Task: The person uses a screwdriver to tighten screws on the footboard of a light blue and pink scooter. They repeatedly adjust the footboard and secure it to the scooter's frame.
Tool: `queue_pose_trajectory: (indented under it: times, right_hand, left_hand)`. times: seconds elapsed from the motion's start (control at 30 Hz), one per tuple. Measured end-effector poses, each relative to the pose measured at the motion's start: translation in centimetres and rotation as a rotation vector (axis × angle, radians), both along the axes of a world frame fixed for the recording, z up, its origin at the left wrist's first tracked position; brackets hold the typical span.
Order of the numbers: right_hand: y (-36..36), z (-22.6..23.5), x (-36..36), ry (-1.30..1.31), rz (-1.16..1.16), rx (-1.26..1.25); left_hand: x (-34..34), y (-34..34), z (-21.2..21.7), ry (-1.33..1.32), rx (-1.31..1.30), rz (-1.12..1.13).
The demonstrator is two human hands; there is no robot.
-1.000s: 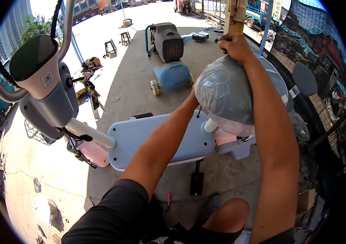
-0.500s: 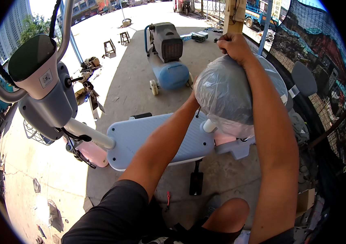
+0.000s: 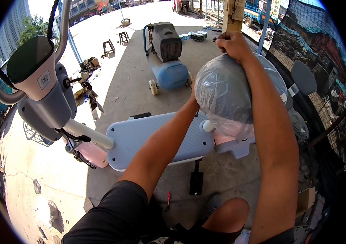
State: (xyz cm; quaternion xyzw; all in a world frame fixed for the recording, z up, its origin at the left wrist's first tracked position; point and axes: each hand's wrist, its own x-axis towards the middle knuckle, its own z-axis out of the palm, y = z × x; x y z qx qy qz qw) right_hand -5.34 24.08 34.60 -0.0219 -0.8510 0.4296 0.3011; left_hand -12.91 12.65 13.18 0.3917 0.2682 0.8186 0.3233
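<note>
My right hand [image 3: 233,45] has its fingers clamped on the top of the plastic-wrapped seat [image 3: 230,95]; my left hand is hidden behind it, fingers' state untellable. The compressor [image 3: 167,57] stands beyond, footboard [image 3: 140,138] below.

An outdoor repair yard or open-air workshop on a sunlit concrete floor [image 3: 132,69], beside a street with tall buildings. Beyond the right hand [image 3: 233,45] stand a grey and blue air compressor [image 3: 165,53], small stools [image 3: 108,47] and a wooden post [image 3: 234,15]. Left of the left forearm [image 3: 169,142], scrap parts [image 3: 87,67] lie by a light-blue electric scooter [image 3: 140,140].
</note>
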Motion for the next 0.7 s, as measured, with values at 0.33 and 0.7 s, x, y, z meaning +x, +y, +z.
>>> queue_pose_trajectory:
  times: [0.33, 0.7]
  right_hand:
    - [1.1, -0.4, 0.6, 0.037, 0.004, -0.006]
    - [0.3, 0.1, 0.7, -0.001, -0.002, -0.006]
  left_hand:
    - [2.9, 0.1, 1.4, -0.433, 0.125, -0.185]
    - [-1.7, -2.0, 1.4, -0.056, -0.188, -0.156]
